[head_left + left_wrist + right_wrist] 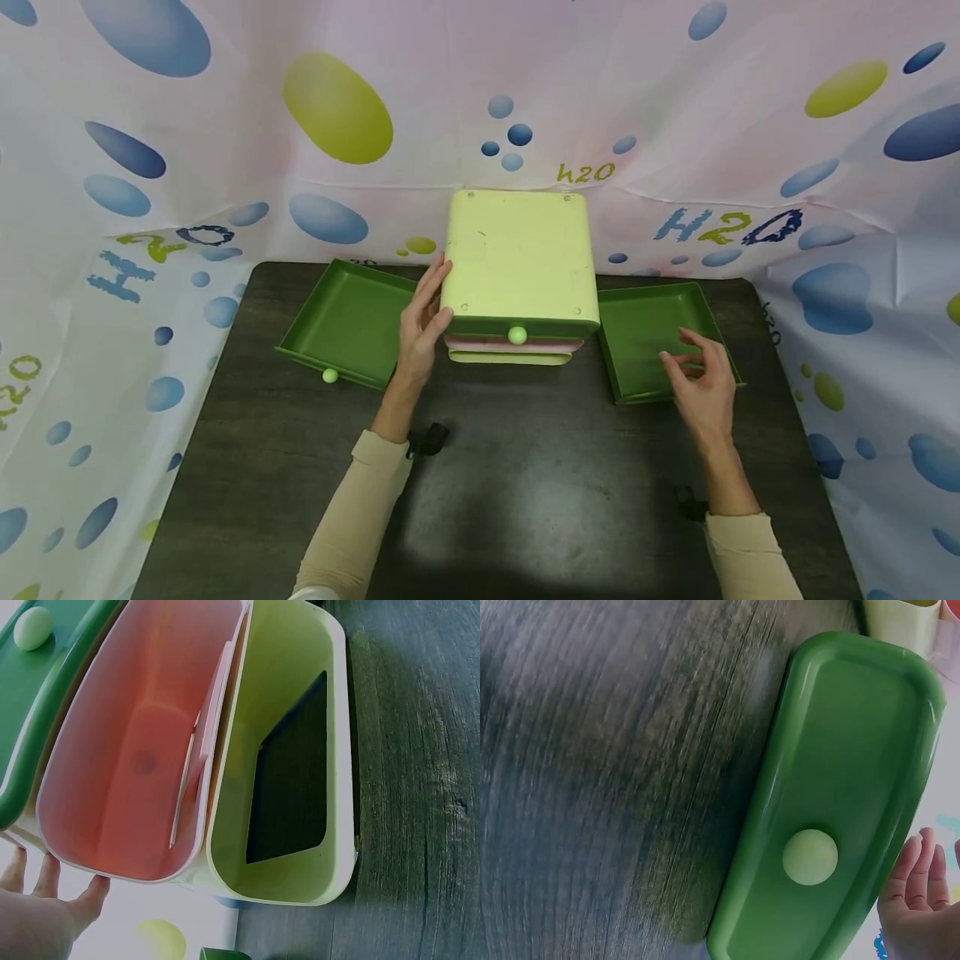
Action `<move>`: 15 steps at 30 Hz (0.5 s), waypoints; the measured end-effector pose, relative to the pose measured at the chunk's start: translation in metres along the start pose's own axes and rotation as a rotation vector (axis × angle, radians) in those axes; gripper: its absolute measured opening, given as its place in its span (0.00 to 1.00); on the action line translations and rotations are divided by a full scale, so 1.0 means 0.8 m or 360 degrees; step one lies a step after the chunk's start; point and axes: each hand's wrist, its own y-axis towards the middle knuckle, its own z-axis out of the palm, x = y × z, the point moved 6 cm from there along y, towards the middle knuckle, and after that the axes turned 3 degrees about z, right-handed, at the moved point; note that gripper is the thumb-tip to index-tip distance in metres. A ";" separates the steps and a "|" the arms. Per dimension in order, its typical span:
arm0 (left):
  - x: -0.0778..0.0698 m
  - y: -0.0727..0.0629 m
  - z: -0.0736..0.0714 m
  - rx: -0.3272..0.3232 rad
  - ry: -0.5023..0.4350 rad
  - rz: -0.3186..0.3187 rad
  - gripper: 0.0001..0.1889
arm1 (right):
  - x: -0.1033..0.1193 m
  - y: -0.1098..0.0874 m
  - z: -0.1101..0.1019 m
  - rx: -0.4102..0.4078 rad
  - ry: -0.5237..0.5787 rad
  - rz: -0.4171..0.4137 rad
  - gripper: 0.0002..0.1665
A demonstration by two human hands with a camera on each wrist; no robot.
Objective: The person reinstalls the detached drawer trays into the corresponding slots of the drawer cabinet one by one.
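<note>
A light-green small drawer cabinet [521,254] stands at the back middle of the table. Its top dark-green drawer [26,697] is in place, with a round pale knob [517,335]. Below it, the pink slot [127,787] and the light-green bottom slot [289,660] gape without drawers. Against the cabinet's left side rest the fingers of my left hand [417,333], spread and fairly straight. My right hand [705,387] is over the front of the right-hand green drawer [637,333], fingers loosely bent, gripping nothing. That drawer's front carries a pale knob [810,857].
Another green drawer [345,321] lies left of the cabinet, its knob [330,376] facing the near side. The dark wooden table [525,475] extends towards me. A patterned cloth [450,100] hangs behind and along both sides.
</note>
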 end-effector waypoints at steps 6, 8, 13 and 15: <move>0.000 -0.002 -0.001 -0.0017 0.0029 -0.0012 0.29 | -0.003 0.004 -0.007 -0.0029 -0.0041 -0.0012 0.27; -0.001 -0.002 -0.001 -0.0024 0.0027 -0.0016 0.29 | -0.005 0.006 -0.010 -0.0031 -0.0058 -0.0013 0.27; -0.002 0.001 -0.001 -0.0025 0.0063 -0.0020 0.28 | -0.009 0.016 -0.020 -0.0066 -0.0077 -0.0020 0.27; -0.002 0.002 -0.002 -0.0022 0.0082 -0.0020 0.29 | -0.009 0.021 -0.024 -0.0081 -0.0082 -0.0021 0.27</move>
